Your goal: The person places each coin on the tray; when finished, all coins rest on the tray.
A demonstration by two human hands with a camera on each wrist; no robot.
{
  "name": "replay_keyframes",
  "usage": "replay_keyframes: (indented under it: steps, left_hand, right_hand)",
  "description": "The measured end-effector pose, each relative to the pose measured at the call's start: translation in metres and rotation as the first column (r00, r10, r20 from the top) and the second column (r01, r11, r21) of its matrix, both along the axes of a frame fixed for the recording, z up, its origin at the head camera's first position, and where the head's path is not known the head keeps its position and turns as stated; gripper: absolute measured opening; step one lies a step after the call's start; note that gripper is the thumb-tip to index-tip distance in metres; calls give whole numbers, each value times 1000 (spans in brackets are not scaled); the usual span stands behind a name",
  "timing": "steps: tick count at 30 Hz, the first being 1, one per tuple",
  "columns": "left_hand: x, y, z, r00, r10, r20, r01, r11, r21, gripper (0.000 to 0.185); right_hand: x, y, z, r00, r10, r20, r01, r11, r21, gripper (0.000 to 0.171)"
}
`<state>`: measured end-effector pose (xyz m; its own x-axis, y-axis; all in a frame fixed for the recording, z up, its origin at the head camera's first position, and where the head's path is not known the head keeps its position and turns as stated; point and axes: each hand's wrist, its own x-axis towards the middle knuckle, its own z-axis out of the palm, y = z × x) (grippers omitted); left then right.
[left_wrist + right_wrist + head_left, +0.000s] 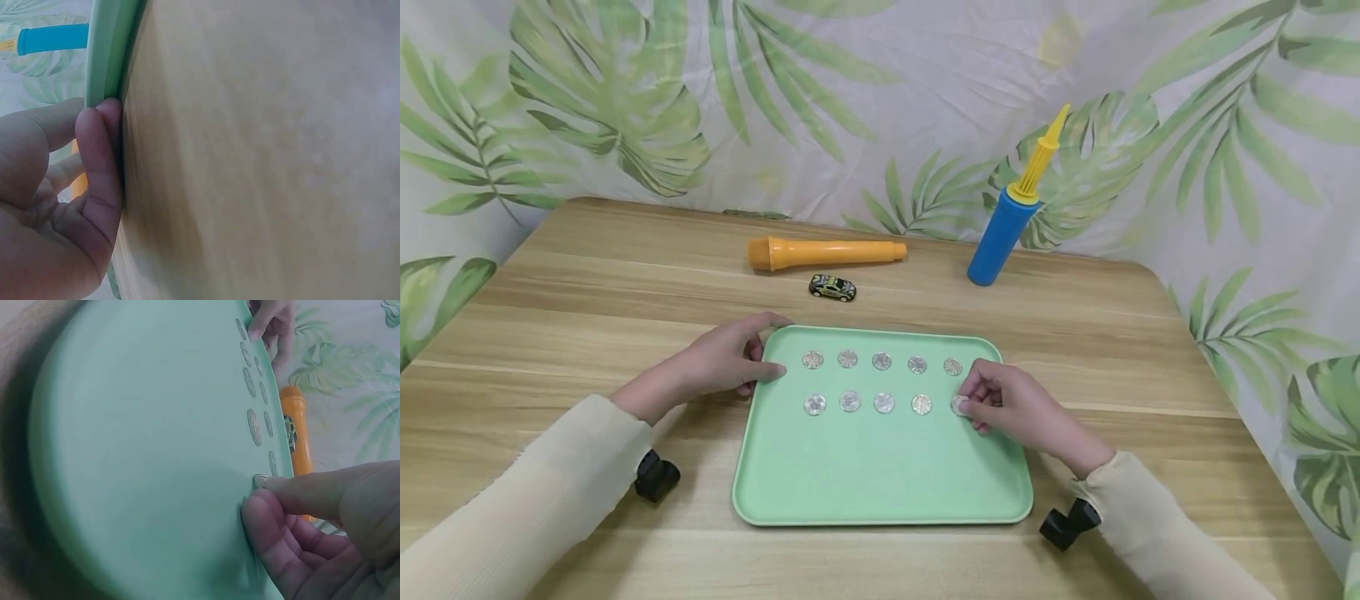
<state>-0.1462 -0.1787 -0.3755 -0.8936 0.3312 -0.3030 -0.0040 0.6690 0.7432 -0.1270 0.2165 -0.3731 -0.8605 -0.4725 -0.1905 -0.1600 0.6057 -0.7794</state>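
A light green tray (880,471) lies on the table with two rows of silver coins (882,361) across its far half. My left hand (730,358) grips the tray's upper left edge, thumb over the rim and fingers along the outer side; the left wrist view shows fingertips (97,134) against the tray wall (109,56). At the right end of the nearer row, my right hand (1011,406) pinches a coin (958,405) between thumb and fingers. In the right wrist view this coin (261,480) shows slightly tilted at the fingertips, partly covered by them.
Behind the tray lie an orange toy microphone (831,252) and a small dark toy car (832,287). A blue and yellow hand pump (1003,225) stands at the back right. A leaf-patterned cloth (925,100) hangs behind the wooden table (587,333).
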Motion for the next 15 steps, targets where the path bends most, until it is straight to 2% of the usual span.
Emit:
replay_keyframes:
  steps: [7,15]
  left_hand:
    - [-1,-1,-1,1000,-5,-10,5,1000,-8,67]
    - [-1,-1,-2,1000,-2,-6,2,1000,-1,67]
  right_hand:
    - [0,-3,0,997,6,-75,2,996,93,9]
    - [2,-7,2,994,-2,-105,18,988,155,8]
